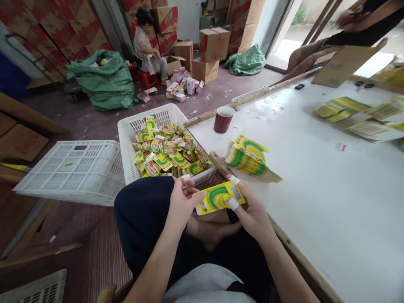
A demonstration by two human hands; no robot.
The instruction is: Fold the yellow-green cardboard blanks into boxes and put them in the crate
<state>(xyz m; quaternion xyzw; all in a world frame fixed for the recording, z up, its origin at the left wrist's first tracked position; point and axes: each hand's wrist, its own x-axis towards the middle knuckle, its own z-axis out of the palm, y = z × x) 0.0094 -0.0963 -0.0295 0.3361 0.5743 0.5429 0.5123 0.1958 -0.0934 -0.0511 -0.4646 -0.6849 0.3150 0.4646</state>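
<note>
Above my lap I hold a flat yellow and green carton (pixel 217 198) with a barcode at its right end. My left hand (pixel 182 202) pinches its left end between thumb and fingers. At the right end, my right hand (pixel 249 206) grips it, with white tape on the thumb and a finger. Just beyond, a stack of flat yellow and green cartons (pixel 248 155) lies fanned near the table's edge. To the left, a white plastic crate (pixel 126 126) holds many small yellow packs (pixel 164 160).
A dark red mug (pixel 223 119) stands on the white table (pixel 322 210). Another white crate (pixel 72 168) lies at the left. More cartons (pixel 342 108) and a cardboard box (pixel 344 65) sit on the far side. Two other people are nearby, one seated by boxes (pixel 214 44) and a green sack (pixel 101 82).
</note>
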